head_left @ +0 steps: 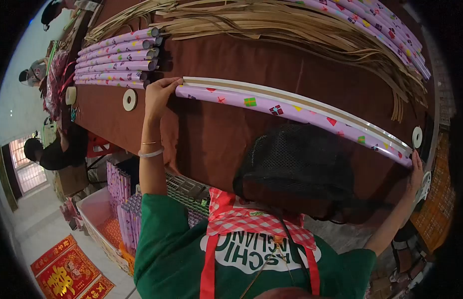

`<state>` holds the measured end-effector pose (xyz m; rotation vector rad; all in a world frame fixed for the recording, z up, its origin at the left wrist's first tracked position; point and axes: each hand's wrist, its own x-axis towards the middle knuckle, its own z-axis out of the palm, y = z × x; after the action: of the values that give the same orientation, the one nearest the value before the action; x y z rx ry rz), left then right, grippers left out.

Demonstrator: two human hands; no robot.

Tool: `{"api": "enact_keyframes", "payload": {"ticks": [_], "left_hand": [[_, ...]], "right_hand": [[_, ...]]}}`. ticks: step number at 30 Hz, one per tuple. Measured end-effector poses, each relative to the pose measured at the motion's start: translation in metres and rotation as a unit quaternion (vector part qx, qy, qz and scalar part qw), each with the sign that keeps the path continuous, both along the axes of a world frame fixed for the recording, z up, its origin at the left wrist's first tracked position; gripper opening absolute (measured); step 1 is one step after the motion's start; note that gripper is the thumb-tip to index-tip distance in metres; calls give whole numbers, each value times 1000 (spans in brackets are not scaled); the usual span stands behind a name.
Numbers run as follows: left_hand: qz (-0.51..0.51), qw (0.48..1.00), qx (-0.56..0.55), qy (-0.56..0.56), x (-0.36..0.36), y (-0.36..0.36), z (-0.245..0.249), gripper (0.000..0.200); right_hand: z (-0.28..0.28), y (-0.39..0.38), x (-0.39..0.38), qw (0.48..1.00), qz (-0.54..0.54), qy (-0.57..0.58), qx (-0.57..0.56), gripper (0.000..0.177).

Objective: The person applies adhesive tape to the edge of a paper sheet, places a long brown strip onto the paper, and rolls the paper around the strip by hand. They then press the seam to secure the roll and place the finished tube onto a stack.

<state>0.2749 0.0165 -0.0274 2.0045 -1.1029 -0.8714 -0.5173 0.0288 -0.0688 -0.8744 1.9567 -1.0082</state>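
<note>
A long roll of lilac wrapping paper (pixel 271 108), printed with small gift boxes, lies across the brown-covered table. Along its far side runs a flat white-edged strip with a brown middle (pixel 291 96). My left hand (pixel 161 93) pinches at the left end of the strip, beside the roll's end; its fingertips are pressed together. At the opposite end, my right hand (pixel 416 168) has its fingers round the tip of the roll and strip, partly hidden. A white tape ring (pixel 417 137) is close to my right hand, and another tape ring (pixel 130 100) is left of my left hand.
Several finished lilac rolls (pixel 117 57) are stacked at the left, with more rolls (pixel 376 30) at the far right. Loose brown strips (pixel 271 22) spread over the back. A black mesh cap brim (pixel 296 164) blocks part of the view. Another person (pixel 62 149) is at the left.
</note>
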Motion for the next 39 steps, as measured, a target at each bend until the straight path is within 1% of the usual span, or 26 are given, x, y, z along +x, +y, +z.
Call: {"api": "enact_keyframes", "payload": {"ticks": [5, 7, 9, 13, 15, 16, 17, 18, 19, 20, 21, 22, 23, 25, 26, 27, 28, 29, 31, 32, 34, 35, 39], "left_hand": [[-8, 1000, -5, -22, -1, 0, 1, 25], [-8, 1000, -7, -21, -1, 1, 0, 25], [-4, 999, 11, -34, -1, 0, 1, 25], [-3, 999, 3, -33, -3, 0, 1, 25], [-10, 999, -21, -31, 0, 1, -1, 25], [-13, 996, 23, -86, 3, -2, -1, 25], [-1, 998, 21, -58, 2, -2, -1, 25], [9, 999, 20, -28, -5, -1, 5, 24], [13, 999, 22, -42, -9, -2, 9, 24], [5, 999, 21, -42, 4, -2, -3, 24], [-15, 999, -4, -39, 1, -1, -2, 25], [-12, 999, 6, -40, 12, -3, -11, 25], [-9, 997, 26, -73, 5, -3, -4, 26], [-5, 999, 12, -33, 16, -2, -13, 27], [1, 1000, 8, 0, 22, -2, -18, 26], [-3, 1000, 4, 0, 26, -1, -20, 26], [-6, 1000, 0, 1, 22, -3, -18, 25], [15, 999, 30, -34, 20, -3, -15, 26], [0, 1000, 7, -16, 22, -2, -17, 26], [-9, 1000, -6, -25, 30, -3, -24, 27], [-18, 1000, -12, 3, 32, -3, -25, 26], [7, 1000, -8, 23, 27, -1, -23, 24], [-10, 999, -3, 44, 28, -2, -20, 21]], "right_hand": [[-12, 0, -16, 999, 8, -33, -8, 47], [-8, -1, -8, 999, 8, -49, -5, 48], [1, -4, 5, 998, -38, -47, 9, 36], [10, -7, 16, 997, -66, -36, 32, 37], [2, -4, 8, 998, -28, -47, 7, 36], [-7, -2, -4, 999, 31, -18, -20, 42], [-14, 1, -17, 1000, 28, -7, -7, 42], [-12, -1, -14, 1000, 23, 4, 7, 42], [-5, 0, 1, 1000, 10, 15, 12, 43], [0, -1, 9, 999, -5, 26, 18, 43], [-7, 1, -5, 998, 26, 62, 3, 43], [6, 2, 13, 997, 8, 71, 8, 42], [17, 0, 36, 997, -9, 78, 13, 41], [7, 0, 27, 999, -21, 38, 9, 41], [-1, -1, 20, 999, -18, 39, 5, 40], [-4, 1, 15, 999, -15, 40, 1, 40], [8, 1, 32, 999, -8, 46, -4, 39], [9, 3, 34, 999, -6, 43, -10, 39], [7, 0, 34, 999, -21, 48, -7, 37], [10, 1, 37, 999, -16, 45, -13, 37], [14, 0, 45, 999, -24, 24, -22, 37], [15, 1, 45, 999, -27, 23, -21, 37], [13, -1, 42, 999, -24, 21, -17, 35]]}}
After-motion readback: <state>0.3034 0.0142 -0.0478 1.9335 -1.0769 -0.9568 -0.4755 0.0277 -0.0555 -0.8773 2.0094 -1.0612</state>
